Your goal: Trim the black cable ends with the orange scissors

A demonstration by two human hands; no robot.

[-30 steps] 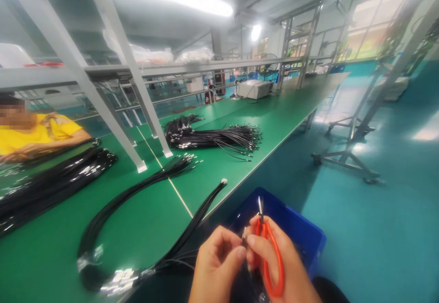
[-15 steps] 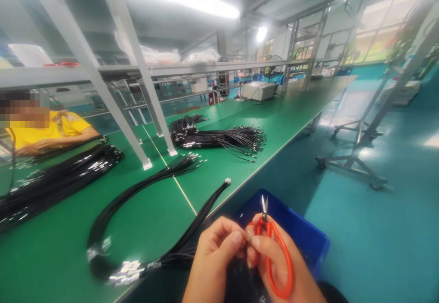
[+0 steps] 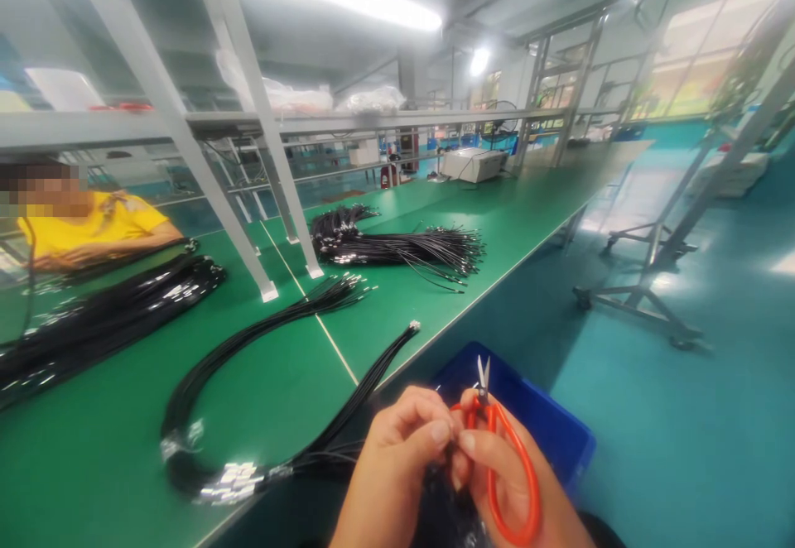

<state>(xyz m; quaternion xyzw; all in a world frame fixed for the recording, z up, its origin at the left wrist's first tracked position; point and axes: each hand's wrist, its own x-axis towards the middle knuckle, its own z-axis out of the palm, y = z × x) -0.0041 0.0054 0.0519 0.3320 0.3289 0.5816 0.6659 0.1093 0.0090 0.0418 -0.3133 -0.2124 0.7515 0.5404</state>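
My right hand (image 3: 503,457) holds red-handled scissors (image 3: 529,482), their blades pointing up and slightly apart. Its thumb and fingertips meet those of my left hand (image 3: 410,449), which is closed in a pinch. Whatever small thing lies between the fingertips is hidden. Below them, something dark and shiny shows in part. On the green table to my left, a curved bundle of black cables (image 3: 204,382) lies in a U shape, with pale labels or connectors at its bend. One end of it runs towards my left wrist.
A blue bin (image 3: 552,424) stands below the table edge, behind my hands. More black cable bundles (image 3: 397,247) lie farther along the green table (image 3: 291,382). White shelf posts (image 3: 267,134) rise from it. A person in a yellow top (image 3: 124,221) sits across at the left.
My hands and the scissors have shifted slightly right in the picture, still pinched together. The scissor blades stand a little wider apart. The view has moved slightly.
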